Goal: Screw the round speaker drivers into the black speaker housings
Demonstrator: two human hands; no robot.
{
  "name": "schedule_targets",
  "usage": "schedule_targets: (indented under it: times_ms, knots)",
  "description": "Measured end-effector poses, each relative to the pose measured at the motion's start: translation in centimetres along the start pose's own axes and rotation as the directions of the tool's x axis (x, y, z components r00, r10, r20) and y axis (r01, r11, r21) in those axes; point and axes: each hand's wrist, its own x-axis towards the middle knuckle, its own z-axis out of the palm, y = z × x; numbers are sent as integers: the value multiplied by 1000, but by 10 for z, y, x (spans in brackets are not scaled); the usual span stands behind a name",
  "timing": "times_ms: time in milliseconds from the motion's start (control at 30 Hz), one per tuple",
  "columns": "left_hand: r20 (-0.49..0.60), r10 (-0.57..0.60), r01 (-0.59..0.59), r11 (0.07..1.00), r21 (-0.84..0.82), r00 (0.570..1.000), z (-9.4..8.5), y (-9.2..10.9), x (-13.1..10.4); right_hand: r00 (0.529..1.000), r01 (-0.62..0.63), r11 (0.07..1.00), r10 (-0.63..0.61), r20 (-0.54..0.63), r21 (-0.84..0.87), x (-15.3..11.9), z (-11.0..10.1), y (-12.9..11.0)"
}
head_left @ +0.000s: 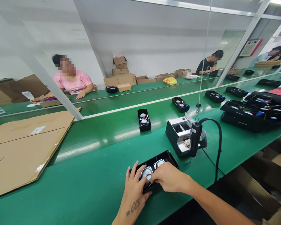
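Observation:
A black speaker box (170,155) lies open side up on the green bench in front of me, with two round speakers in it. My left hand (133,192) grips the box's left end, fingers over the far side and thumb at the near side. Its fingertips are by the left speaker (146,173). My right hand (170,178) reaches into the box with fingers pinched together between the two speakers; what they hold is hidden. Beyond its knuckles the right speaker (158,163) shows in part, with a bit of red wire near it.
An electric screwdriver (195,139) hangs on a cable before a screw feeder (172,137). Another open speaker box (144,120) lies farther back, and several stacked boxes (245,117) are at right. Flat cardboard (25,150) covers the left. A co-worker (72,82) sits across the bench.

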Motion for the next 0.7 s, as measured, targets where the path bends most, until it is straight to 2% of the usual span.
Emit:
schedule_targets:
  times_ms: [167,233,267,333,400,567,700]
  knots:
    - [-9,1,-2,994,-105,1000,-10,6,4,1000,-22,999,22,-3,23,-6,-2,-10]
    - [40,-58,64,984,-165,998,-21,10,12,998,-59,998,58,18,33,-3,-2,-13]
    - [98,-114,133,968,-215,989,-27,11,18,996,-82,996,81,29,38,1,-2,-14]
    - [264,-203,286,901,-328,943,-42,8,34,992,-122,991,120,42,53,10,-6,-12]
    - [397,-231,396,822,-409,888,-55,-3,55,989,-144,987,140,49,74,22,-14,-6]
    - [536,-211,501,720,-481,818,-69,-36,95,980,-196,973,189,66,119,51,-35,14]
    - [589,-196,542,679,-495,784,-72,-41,103,976,-205,966,190,103,159,62,-38,22]
